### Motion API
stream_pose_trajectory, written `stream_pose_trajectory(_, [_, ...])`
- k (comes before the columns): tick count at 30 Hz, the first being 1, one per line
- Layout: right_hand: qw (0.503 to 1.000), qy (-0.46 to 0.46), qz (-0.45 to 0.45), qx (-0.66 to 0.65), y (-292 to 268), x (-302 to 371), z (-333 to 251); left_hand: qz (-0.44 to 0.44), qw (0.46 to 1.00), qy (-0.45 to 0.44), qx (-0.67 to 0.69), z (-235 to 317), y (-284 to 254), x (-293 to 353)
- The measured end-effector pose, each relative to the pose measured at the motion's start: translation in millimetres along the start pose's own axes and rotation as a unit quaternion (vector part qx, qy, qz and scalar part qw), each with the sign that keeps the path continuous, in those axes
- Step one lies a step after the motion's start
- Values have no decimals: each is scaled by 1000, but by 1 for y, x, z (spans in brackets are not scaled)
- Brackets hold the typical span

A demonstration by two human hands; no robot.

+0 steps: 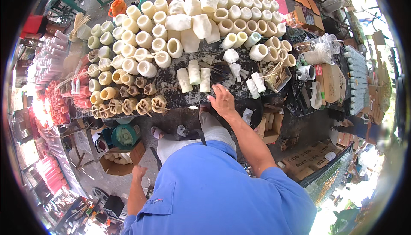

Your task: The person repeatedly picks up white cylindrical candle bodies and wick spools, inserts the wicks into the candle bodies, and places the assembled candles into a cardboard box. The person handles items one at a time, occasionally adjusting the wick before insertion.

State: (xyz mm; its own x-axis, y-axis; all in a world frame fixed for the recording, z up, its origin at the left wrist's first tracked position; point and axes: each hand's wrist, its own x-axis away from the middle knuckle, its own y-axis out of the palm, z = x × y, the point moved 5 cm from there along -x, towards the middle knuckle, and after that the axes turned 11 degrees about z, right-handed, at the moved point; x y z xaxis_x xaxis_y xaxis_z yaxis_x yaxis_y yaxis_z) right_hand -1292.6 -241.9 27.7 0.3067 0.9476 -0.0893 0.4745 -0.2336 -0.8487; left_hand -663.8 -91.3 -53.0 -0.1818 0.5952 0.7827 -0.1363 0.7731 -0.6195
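Note:
My right hand (223, 101) is at the near edge of the dark, wax-spattered table (165, 85), open with its fingers stretched and nothing in them. Just beyond its fingertips stand three pale, bumpy wax candles, the nearest being the right-hand candle (205, 80). Two thinner white candles (255, 85) lie to the right of this hand. My left hand (139, 171) hangs low at my left side, near an open cardboard box (114, 166) with pale pieces inside. Its fingers are mostly hidden, so its grip does not show.
Rows of hollow cream wax cups (144, 39) fill the table's left and far sides. Large white wax chunks (178, 22) are heaped at the back. A tray of thin sticks (276, 76), a white mug (305, 72) and a cardboard box (330, 83) stand on the right.

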Motion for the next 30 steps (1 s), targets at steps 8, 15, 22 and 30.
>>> stream_pose_trajectory(8, [983,-53,-163,-66,32,-64,5,170,931,180,266,301,-156,86])
stream_pose_trajectory(15, [987,-105,-79,-95,17,-76,16,101,900,336,257,436,-167,83])
stream_pose_trajectory(22, [729,274,-264,-569,-6,-29,7,26,773,354,525,498,-153,45])
stream_pose_trajectory(30, [943,176,-122,-256,0,-23,11,-3,786,310,535,510,-118,12])
